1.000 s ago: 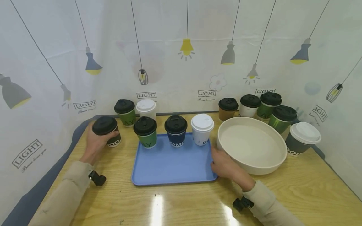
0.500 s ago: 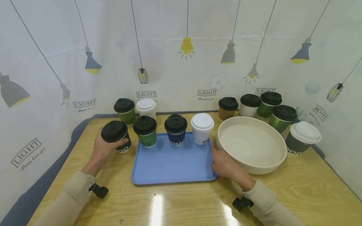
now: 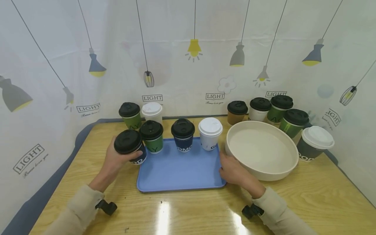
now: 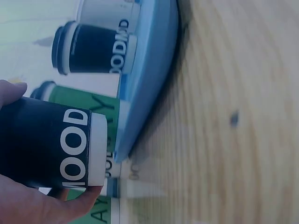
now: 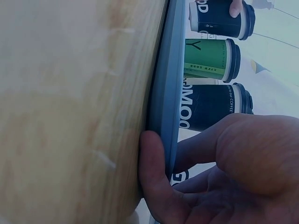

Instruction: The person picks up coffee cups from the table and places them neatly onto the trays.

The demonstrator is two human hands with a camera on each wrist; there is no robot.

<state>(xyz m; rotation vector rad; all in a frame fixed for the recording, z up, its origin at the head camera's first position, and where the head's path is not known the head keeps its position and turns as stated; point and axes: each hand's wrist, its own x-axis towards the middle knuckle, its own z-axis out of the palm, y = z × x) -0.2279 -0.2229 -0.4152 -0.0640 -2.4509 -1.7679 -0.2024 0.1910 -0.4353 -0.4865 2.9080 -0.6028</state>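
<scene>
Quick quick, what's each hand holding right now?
Left hand: holding a dark blue cup with a black lid.
Right hand: gripping the edge of the blue tray.

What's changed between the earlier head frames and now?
The left grip, holding a dark cup, moved rightward and nearer the wearer, toward the far-left corner of the blue tray. Nothing was taken up or let go. The right grip on the tray's right edge, the three cups on it and the round bowl stayed put.
</scene>
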